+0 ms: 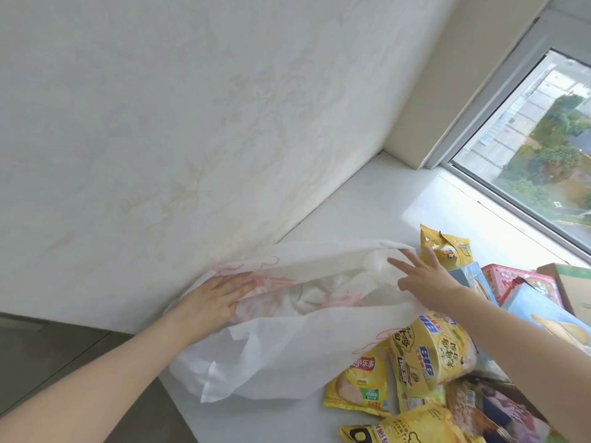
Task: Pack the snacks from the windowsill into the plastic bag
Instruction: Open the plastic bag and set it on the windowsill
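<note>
The yellow snack packets [412,372] lie nearest, at the near right of the windowsill [367,199], with a yellow chip bag [358,383] partly tucked under the edge of the plastic bag [271,350]. The plastic bag, white and translucent with pink print, lies on the sill at the left, against the wall [160,123], its mouth facing right toward the snacks. The left hand [214,298] rests with fingers extended on the far left rim of the bag mouth, pressing it flat; it is released, not clenched. The right hand [422,279] reaches over the right rim with fingers spread and straight, touching the film without gripping it. The step in hand appears to be opening the bag mouth. To do it well, separate the two film layers fully, hold one rim down and lift the other, so that the opening stays wide before any packet is moved. Farther right stand boxed snacks [511,292] and a small yellow pouch [447,251]. The sill is smooth and white; a window [543,139] lies at the far right.
</note>
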